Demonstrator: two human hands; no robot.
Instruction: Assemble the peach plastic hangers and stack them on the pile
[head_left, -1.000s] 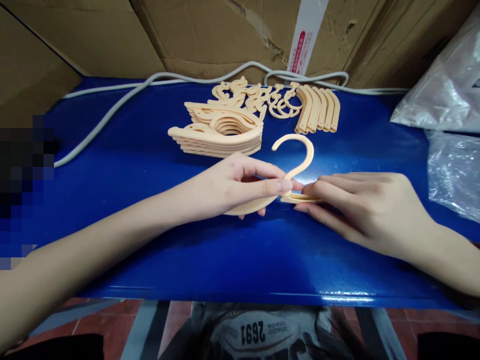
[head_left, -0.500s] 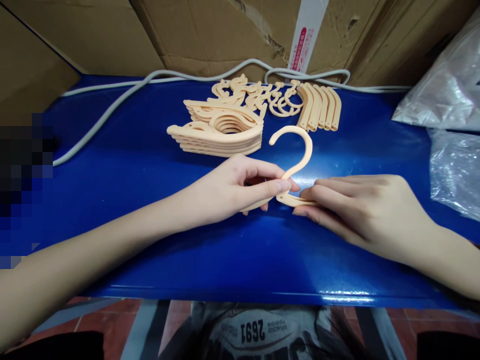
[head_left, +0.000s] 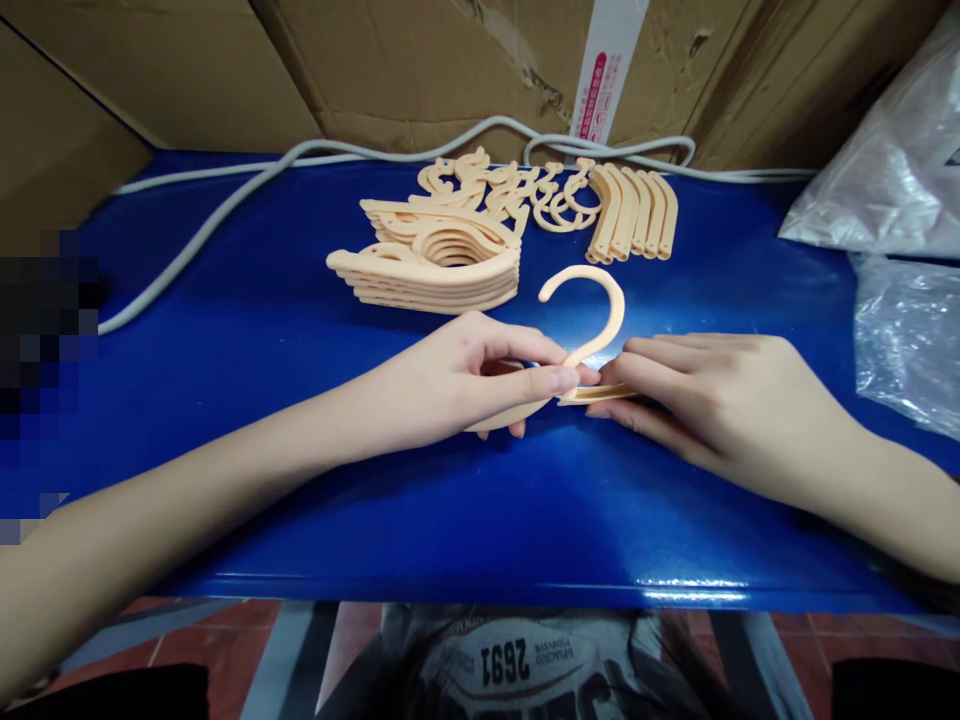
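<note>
Evidently the work centres on a pale plastic hook [head_left: 616, 300], which stands upright above the table near the middle of the view, its crook curling over to the left. The left hand [head_left: 487, 370] pinches its foot between thumb and forefinger with no gap to spare, probably to keep the shank from twisting. Under that same hand, a curved side piece [head_left: 517, 413] shows beneath the palm, the other fingers tucked around it. The right hand [head_left: 720, 400] has its thumb below and fingers above, closed on a grooved arm [head_left: 581, 396] whose near end meets the base of the hook; such a grip likely lets it be tilted or pressed against the joint. Whether these parts are locked together I can't fairly say, since the fingers cover most of the join.

Just beyond the left hand lies a stack of winged pieces [head_left: 450, 285], nested, perhaps to save room. Behind it sit loose small hooks [head_left: 474, 172], and beside those a row of bent bars [head_left: 619, 215], seemingly sorted by kind within reach on the blue table [head_left: 375, 530]. A white cable [head_left: 217, 215] trails behind, before cardboard boxes [head_left: 420, 70].
</note>
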